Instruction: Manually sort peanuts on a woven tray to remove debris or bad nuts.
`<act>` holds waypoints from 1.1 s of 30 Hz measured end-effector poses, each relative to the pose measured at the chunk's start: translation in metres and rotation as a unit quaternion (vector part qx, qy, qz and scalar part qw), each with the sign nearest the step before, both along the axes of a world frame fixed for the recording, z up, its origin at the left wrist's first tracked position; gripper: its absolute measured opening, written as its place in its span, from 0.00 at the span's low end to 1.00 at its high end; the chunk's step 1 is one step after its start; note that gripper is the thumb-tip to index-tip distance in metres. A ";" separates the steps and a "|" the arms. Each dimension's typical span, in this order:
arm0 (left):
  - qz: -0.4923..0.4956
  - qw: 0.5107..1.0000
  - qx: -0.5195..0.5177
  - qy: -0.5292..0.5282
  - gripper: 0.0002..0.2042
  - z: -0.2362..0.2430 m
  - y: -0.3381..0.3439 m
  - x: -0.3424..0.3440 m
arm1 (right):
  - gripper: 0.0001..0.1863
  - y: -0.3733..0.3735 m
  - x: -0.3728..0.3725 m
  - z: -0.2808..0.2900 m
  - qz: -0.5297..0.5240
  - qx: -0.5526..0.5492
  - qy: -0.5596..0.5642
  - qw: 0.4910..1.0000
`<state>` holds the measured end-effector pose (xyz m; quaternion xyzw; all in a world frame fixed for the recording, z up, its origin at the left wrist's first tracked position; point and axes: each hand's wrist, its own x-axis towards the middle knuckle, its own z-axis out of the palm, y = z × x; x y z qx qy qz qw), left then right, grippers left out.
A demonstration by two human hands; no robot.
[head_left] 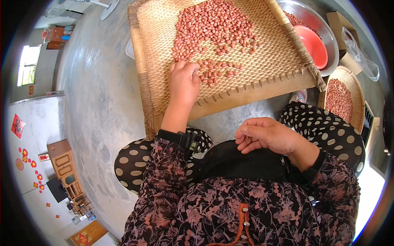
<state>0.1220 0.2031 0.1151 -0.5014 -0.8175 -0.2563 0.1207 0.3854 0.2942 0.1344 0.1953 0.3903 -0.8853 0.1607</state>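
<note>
Reddish-brown shelled peanuts [213, 22] lie in a broad heap on a woven tray [279, 61] in front of me. A smaller group of peanuts [213, 74] is spread nearer the tray's front edge. My left hand [183, 82] rests low over the tray at the heap's left front corner, its fingers bent down and drawn together against the peanuts; what they pinch is hidden. Over my lap, apart from the tray, hovers my right hand [264, 137]. Its fingers are curled in with the thumb over them, and the palm's contents do not show.
Right of the tray stand a metal basin [330, 39] with more peanuts and a red plastic bowl [315, 49]. A round basket [356, 88] of peanuts sits below them, near a cardboard box [340, 28] and a clear plastic bag [361, 57]. A wooden cabinet [67, 168] is far left.
</note>
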 end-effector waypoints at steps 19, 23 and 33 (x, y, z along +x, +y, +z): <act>0.013 1.000 -0.003 0.022 0.25 -0.013 -0.016 -0.026 | 0.15 0.001 -0.001 0.003 0.001 0.002 -0.001 1.000; 0.015 0.999 -0.026 -0.018 0.23 -0.008 -0.019 -0.022 | 0.15 0.002 0.000 0.003 -0.001 0.003 -0.003 1.000; 0.062 0.991 0.014 -0.121 0.31 -0.004 -0.015 -0.027 | 0.15 0.000 0.000 0.003 -0.003 0.004 -0.002 1.000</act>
